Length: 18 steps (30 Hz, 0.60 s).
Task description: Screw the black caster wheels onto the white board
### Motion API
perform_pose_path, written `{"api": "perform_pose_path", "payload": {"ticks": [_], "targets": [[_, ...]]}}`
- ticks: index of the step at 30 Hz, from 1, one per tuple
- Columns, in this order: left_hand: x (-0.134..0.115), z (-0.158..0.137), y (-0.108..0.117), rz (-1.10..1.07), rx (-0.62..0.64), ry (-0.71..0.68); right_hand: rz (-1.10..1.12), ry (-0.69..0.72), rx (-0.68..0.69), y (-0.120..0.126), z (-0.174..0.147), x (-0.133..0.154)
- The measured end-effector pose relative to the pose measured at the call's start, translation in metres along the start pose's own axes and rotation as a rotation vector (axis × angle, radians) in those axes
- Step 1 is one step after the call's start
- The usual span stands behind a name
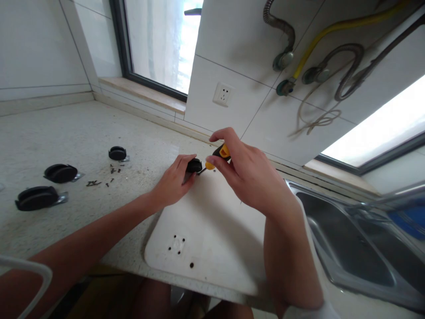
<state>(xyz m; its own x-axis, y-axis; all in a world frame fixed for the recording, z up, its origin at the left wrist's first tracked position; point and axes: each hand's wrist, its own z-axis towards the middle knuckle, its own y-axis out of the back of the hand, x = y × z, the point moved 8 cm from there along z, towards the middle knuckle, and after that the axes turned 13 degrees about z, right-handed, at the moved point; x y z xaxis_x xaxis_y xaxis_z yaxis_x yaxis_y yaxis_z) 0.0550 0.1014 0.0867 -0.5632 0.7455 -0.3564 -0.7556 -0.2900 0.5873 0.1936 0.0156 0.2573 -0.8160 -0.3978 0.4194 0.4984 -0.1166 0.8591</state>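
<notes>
My left hand (175,179) is closed around a black caster wheel (194,165) at the far left corner of a white board (212,230). In my right hand (247,170) is a yellow and black screwdriver (222,153), gripped by its handle. The screwdriver's shaft slants down to the left and its tip is close to the caster; the exact contact is hidden. At the board's near left corner, several screw holes (176,244) surround a pale square mark. A larger dark hole (191,265) lies beside them.
Three black casters, one of them a caster (61,173) with a metal plate, lie on the speckled counter (109,124) at left. Several small screws (94,183) are scattered near them. A steel sink (348,239) is at right. Hoses and a wall socket (222,94) are on the tiled wall.
</notes>
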Motion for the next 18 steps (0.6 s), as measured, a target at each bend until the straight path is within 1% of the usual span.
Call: {"api": "perform_pose_path", "payload": {"ticks": [3, 4, 6, 7, 9, 11, 13, 15, 18], "targets": [[0.0, 0.0, 0.001, 0.007, -0.002, -0.002, -0.184, -0.093, -0.108, 0.005, 0.004, -0.005], [0.0, 0.0, 0.001, 0.01, -0.001, -0.001, -0.214, -0.124, -0.141, 0.007, 0.005, -0.009], [-0.001, 0.0, 0.001, 0.015, 0.003, 0.003, -0.194, -0.153, -0.157, 0.011, 0.006, -0.017], [-0.001, 0.0, 0.001, 0.016, 0.005, 0.003, -0.151, -0.143, -0.149, 0.012, 0.006, -0.021], [-0.001, 0.0, 0.0, 0.02, 0.008, 0.0, -0.034, -0.082, -0.114, 0.011, 0.005, -0.022], [-0.001, 0.0, 0.0, 0.02, 0.006, -0.008, 0.084, 0.006, -0.07, 0.008, 0.004, -0.016], [0.0, 0.0, 0.0, 0.018, -0.001, -0.014, 0.142, 0.07, -0.023, 0.002, 0.004, -0.007], [0.0, 0.0, 0.0, 0.012, -0.01, -0.018, 0.102, 0.076, -0.004, -0.003, 0.005, 0.0], [0.0, 0.0, 0.0, 0.014, -0.008, -0.012, -0.074, -0.004, -0.074, -0.002, 0.007, -0.001]]}}
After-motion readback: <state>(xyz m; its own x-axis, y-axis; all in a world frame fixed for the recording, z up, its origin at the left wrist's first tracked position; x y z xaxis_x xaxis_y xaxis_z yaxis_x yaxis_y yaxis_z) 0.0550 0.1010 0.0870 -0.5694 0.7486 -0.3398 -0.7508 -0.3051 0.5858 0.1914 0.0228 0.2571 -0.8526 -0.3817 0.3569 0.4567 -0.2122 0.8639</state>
